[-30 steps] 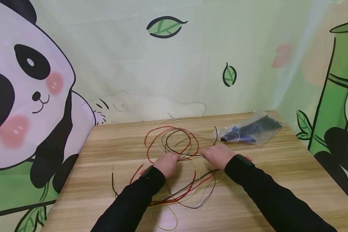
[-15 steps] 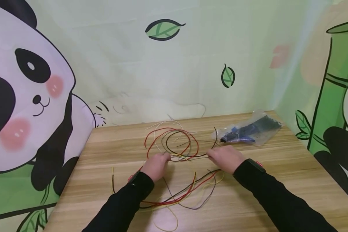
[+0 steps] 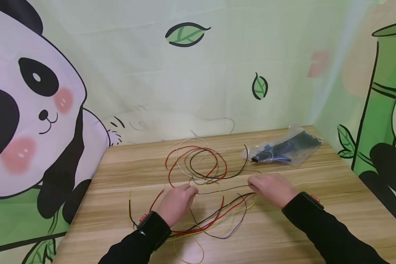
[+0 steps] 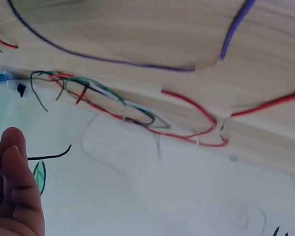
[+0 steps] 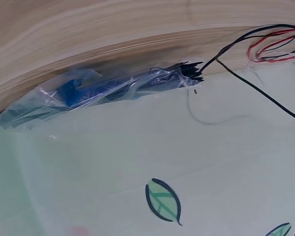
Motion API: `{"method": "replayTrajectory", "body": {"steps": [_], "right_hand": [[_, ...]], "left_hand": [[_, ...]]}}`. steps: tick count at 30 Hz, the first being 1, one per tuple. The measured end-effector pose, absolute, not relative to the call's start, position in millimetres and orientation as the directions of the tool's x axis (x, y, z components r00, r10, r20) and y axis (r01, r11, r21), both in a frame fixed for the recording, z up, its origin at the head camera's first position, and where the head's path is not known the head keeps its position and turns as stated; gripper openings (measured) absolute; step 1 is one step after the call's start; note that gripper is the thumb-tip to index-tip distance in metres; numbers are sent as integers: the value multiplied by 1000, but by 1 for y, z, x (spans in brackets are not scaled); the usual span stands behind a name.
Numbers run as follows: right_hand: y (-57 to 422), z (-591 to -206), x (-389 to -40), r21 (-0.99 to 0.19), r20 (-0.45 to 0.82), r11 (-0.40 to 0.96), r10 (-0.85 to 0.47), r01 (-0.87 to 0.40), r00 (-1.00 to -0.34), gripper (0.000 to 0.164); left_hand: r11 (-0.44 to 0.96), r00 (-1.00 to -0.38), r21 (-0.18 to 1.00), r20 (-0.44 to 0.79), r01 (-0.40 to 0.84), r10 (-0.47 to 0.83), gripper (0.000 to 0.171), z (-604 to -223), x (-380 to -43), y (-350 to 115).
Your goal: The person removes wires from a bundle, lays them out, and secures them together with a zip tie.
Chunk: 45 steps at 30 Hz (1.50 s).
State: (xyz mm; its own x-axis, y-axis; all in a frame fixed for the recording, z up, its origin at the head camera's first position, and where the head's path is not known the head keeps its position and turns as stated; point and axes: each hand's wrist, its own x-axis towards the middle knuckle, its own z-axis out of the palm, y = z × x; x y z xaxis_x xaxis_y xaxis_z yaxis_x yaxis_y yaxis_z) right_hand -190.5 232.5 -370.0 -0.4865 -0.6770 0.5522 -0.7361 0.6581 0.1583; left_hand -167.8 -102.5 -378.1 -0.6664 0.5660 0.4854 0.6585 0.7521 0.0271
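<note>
Both hands hold one thin dark wire (image 3: 224, 190) stretched between them over the middle of the table. My left hand (image 3: 175, 203) pinches its left end between thumb and fingertips. In the left wrist view, a short dark end of wire (image 4: 51, 157) sticks out past the fingers of that hand (image 4: 17, 189). My right hand (image 3: 272, 189) pinches the right end, and only a sliver of it shows at the right wrist view's edge. Behind the hands lies a loose coil of red (image 3: 226, 167), black and white wires. A second bundle of red, black, yellow and purple wires lies nearer me, partly under the left forearm.
A clear plastic bag (image 3: 293, 146) with dark and blue contents lies at the back right of the wooden table (image 3: 333, 205). Short yellow and black wires (image 3: 130, 209) lie at the left. A printed panda backdrop (image 3: 135, 73) stands behind the table.
Both hands have come nearer me and moved apart, drawing the dark wire away from the back coil. The wire now spans the gap between them.
</note>
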Motion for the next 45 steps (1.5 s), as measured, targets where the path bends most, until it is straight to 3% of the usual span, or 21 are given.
{"method": "replayTrajectory", "body": {"steps": [6, 9, 10, 15, 26, 33, 38, 45], "right_hand": [[249, -364, -186, 178, 599, 673, -653, -718, -463, 25], [259, -358, -184, 176, 618, 693, -630, -699, -470, 12], [263, -355, -184, 172, 624, 703, -620, -690, -475, 15], [283, -340, -180, 136, 664, 741, -560, -657, -495, 59], [321, -301, -170, 111, 735, 830, -439, -547, -517, 65], [319, -279, -159, 127, 766, 857, -405, -500, -499, 65], [289, -271, -157, 169, 767, 813, -463, -557, -445, 60], [222, -259, -153, 213, 789, 698, -535, -683, -302, 50]], "left_hand": [[762, -629, -83, 510, 643, 586, 8, -370, -167, -105], [781, -646, -93, 506, 618, 572, 7, -370, -168, -108], [786, -652, -93, 503, 611, 567, 6, -370, -168, -109], [789, -666, -73, 493, 610, 560, 5, -373, -167, -113], [773, -618, -125, 528, 622, 582, 5, -380, -167, -108], [768, -631, -67, 527, 637, 570, 7, -373, -163, -102], [740, -602, -2, 581, 672, 548, 7, -354, -158, -86], [603, -562, 172, 619, 779, 549, 41, -311, -149, -56]]}}
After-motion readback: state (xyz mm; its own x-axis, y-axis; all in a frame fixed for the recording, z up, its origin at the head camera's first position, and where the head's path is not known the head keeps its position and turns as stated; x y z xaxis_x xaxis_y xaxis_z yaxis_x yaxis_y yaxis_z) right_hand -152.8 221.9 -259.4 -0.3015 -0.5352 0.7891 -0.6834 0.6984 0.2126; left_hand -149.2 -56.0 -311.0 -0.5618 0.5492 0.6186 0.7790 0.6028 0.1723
